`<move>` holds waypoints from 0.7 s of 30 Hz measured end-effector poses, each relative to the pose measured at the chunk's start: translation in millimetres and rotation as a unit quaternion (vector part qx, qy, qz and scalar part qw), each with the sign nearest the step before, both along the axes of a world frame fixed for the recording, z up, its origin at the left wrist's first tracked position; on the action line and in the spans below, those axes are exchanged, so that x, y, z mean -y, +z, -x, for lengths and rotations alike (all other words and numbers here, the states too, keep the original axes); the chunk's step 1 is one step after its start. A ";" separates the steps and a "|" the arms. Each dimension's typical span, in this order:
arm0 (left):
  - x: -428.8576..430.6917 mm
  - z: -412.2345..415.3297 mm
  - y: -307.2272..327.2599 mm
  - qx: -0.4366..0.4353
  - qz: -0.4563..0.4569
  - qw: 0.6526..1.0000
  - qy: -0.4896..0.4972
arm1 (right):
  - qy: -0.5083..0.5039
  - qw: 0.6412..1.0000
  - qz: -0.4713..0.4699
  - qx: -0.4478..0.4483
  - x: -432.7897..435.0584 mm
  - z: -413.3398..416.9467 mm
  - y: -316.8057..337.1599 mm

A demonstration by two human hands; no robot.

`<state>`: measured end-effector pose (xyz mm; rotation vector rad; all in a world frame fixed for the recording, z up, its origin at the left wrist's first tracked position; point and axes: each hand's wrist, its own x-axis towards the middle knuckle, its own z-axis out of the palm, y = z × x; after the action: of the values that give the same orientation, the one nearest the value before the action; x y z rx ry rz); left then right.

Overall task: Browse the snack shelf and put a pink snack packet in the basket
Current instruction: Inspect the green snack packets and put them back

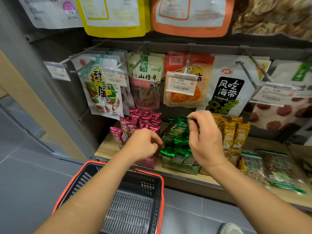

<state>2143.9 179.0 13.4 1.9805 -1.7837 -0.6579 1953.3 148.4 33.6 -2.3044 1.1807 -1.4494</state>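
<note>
Several pink snack packets [142,121] stand in a pink display box on the wooden shelf [108,147]. Beside them sits a box of green packets [177,149]. My right hand [205,137] pinches the top corner of one green packet [179,128] and tilts it up. My left hand [143,144] hovers with curled fingers in front of the pink packets, between the pink and green boxes; whether it holds anything is hidden. A dark grey basket [135,206] with red rim and handles hangs below my left forearm, and nothing shows inside it.
Gold packets [234,132] stand right of the green ones, and clear bags of nuts [270,168] lie further right. Hanging bags and price tags [181,83] on metal hooks jut out above the shelf. Grey tiled floor [25,166] lies to the left.
</note>
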 end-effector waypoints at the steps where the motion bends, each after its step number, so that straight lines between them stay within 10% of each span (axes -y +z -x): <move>1: -2.3 -1.8 7.8 -0.007 0.025 0.999 0.021 | 0.005 1.000 0.020 0.013 -5.1 7.6 6.8; 14: -67.7 66.5 85.3 -0.306 0.213 0.921 -0.110 | 0.069 0.994 0.003 0.087 -64.0 69.3 82.0; 21: -75.0 91.3 103.6 -0.407 0.237 0.880 -0.062 | 0.177 0.925 -0.291 0.170 -64.7 65.2 84.3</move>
<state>2052.5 254.0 117.0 1.0277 -1.3531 -0.8284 1888.1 213.1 117.9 -1.6680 0.8775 -1.1091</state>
